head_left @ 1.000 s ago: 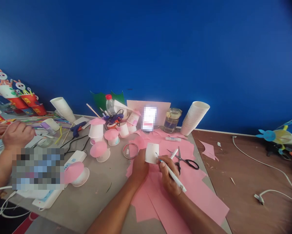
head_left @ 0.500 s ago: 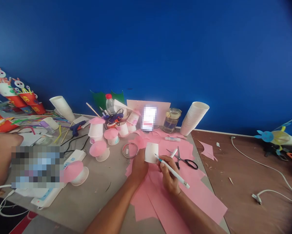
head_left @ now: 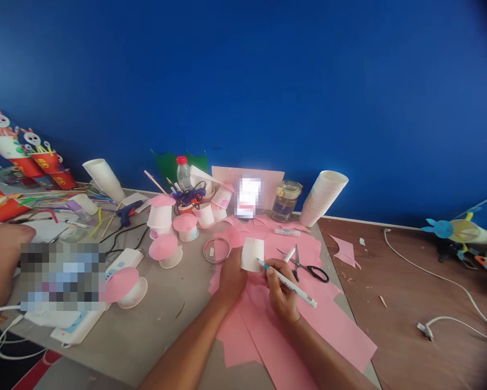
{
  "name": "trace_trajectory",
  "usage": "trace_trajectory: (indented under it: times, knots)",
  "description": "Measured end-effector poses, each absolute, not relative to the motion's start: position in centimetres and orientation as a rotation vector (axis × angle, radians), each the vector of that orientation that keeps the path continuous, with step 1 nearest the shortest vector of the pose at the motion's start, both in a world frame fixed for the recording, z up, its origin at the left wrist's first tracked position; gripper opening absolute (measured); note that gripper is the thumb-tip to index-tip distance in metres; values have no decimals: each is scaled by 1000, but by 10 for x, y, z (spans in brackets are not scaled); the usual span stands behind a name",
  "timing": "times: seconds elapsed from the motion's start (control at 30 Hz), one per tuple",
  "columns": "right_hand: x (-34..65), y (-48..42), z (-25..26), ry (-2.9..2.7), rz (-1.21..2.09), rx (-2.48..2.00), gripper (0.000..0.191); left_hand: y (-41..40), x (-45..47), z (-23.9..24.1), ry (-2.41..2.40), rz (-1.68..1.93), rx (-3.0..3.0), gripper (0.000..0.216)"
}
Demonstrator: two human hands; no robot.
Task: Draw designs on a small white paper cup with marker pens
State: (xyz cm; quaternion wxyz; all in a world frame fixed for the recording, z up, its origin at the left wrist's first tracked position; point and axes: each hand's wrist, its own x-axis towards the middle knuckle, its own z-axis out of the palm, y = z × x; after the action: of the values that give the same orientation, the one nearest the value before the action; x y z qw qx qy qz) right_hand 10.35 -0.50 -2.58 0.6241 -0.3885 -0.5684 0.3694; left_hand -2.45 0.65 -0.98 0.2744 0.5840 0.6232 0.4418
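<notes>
My left hand (head_left: 233, 276) is closed around a white paper cup (head_left: 252, 253), steadying it above the pink paper sheets (head_left: 308, 325). In my right hand (head_left: 283, 292) is a white marker pen (head_left: 298, 291) with lettering on its barrel; its tip is at the cup's lower right side. I cannot tell whether the tip touches the cup. A white pen cap (head_left: 289, 254) shows just above my right fingers. Open scissors (head_left: 308, 266) with black handles lie right beside that hand. To the left of my left hand lies a roll of clear tape (head_left: 216, 251).
Several cups with pink paper tops, such as one mushroom-like cup (head_left: 166, 250), stand on the left. Stacked paper cups (head_left: 324, 197), a glass jar (head_left: 286, 200) and a propped phone (head_left: 248, 197) line the back. A power strip (head_left: 80, 325) and another person's hand (head_left: 10, 238) are at far left.
The marker has rolled or turned slightly in my right hand, so its lettering now shows. My left hand and the cup stay nearly in place.
</notes>
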Motion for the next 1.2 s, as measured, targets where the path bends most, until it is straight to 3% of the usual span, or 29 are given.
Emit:
trace_trajectory:
  times: [1.2]
  knots:
    - [105,-6,-25,-1312,850,-891,16,8,-24,-10,1654,1203,1571,22]
